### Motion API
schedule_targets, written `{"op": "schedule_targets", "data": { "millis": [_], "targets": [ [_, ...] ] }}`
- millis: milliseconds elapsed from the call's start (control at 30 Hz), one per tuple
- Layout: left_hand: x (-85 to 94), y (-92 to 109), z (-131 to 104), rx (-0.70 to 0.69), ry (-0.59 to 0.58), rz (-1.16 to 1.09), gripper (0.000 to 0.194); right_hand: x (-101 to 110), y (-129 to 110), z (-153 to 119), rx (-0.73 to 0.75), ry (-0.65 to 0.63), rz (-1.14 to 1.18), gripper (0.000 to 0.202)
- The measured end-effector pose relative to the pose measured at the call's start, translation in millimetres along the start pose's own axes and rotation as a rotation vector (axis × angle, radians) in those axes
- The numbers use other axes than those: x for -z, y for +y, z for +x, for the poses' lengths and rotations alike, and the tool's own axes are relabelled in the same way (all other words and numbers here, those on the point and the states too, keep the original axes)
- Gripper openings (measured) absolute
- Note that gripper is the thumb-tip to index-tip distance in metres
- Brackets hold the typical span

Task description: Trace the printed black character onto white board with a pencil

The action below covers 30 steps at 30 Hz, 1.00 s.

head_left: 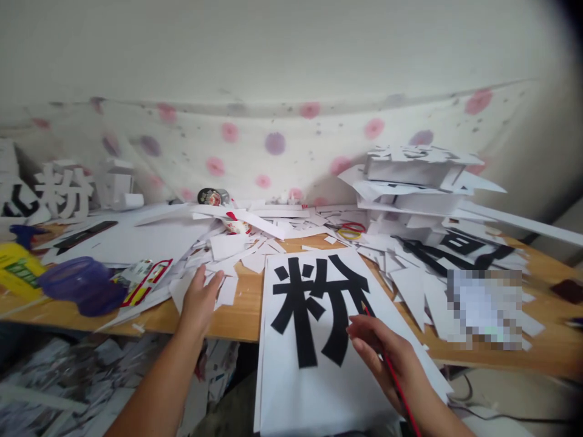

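Note:
A white board [291,388] leans on the near edge of the table, sticking out toward me. On it lies a large black Chinese character [303,321]. My right hand [387,352] is closed around a slim red pencil [392,371], its tip near the right-hand strokes of the character. Left of the board, my left hand [200,300] is held over the table edge by some white scraps [228,291]. Its thumb and fingers are apart, with nothing in them.
White offcuts and boxy pieces pile up in a stack [414,182] at right. Red and yellow scissor handles [350,230] lie behind the board. A purple container [82,282], a yellow packet [18,270] and a dark cutter-like tool [86,235] are at left. Scraps [45,388] fill the space below.

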<state>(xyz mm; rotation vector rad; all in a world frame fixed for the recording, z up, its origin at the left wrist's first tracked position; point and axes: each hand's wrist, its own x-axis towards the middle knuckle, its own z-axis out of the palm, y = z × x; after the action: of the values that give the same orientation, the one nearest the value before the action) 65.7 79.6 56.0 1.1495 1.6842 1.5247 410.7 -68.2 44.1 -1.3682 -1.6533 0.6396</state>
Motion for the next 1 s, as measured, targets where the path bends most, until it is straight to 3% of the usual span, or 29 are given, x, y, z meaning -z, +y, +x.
{"op": "schedule_targets", "data": {
  "millis": [67,233,300,367,467,533,600,700,800,1000],
  "targets": [
    [-3.6,-9.0,-12.7,-0.019,-0.032,0.072,0.071,10.2,6.2,-5.6,0.095,-0.042,-0.201,0.025],
    [-11.6,-19.8,-46.4,-0.342,-0.468,0.449,0.052,45.5,22.8,-20.1,0.183,-0.111,-0.491,0.029],
    [-10.1,-22.5,-51.7,-0.395,-0.499,0.523,0.052,60.7,33.4,-26.7,0.188,-0.128,-0.555,0.035],
    [-4.9,-26.0,-54.7,-0.352,-0.460,0.555,0.052,73.4,44.0,-33.5,0.209,-0.181,-0.589,0.051],
    [6.9,-29.6,-61.4,-0.169,-0.365,0.512,0.047,83.0,54.6,-42.5,0.242,-0.318,-0.599,0.084],
    [14.3,-29.3,-69.7,-0.014,-0.307,0.405,0.044,83.2,57.1,-47.1,0.225,-0.360,-0.608,0.078],
    [19.7,-27.5,-80.4,0.162,-0.234,0.256,0.042,81.0,57.2,-50.6,0.204,-0.335,-0.609,0.054],
    [24.1,-26.0,-98.3,0.397,-0.152,0.044,0.040,77.7,57.0,-54.3,0.216,-0.238,-0.527,0.030],
    [24.3,-28.9,-117.0,0.558,-0.183,-0.130,0.038,77.8,59.7,-55.3,0.102,-0.035,-0.358,0.022],
    [8.4,-39.3,-150.0,0.922,-0.520,-0.388,0.045,98.6,64.6,-37.1,-0.373,0.833,0.080,0.036]
  ]
}}
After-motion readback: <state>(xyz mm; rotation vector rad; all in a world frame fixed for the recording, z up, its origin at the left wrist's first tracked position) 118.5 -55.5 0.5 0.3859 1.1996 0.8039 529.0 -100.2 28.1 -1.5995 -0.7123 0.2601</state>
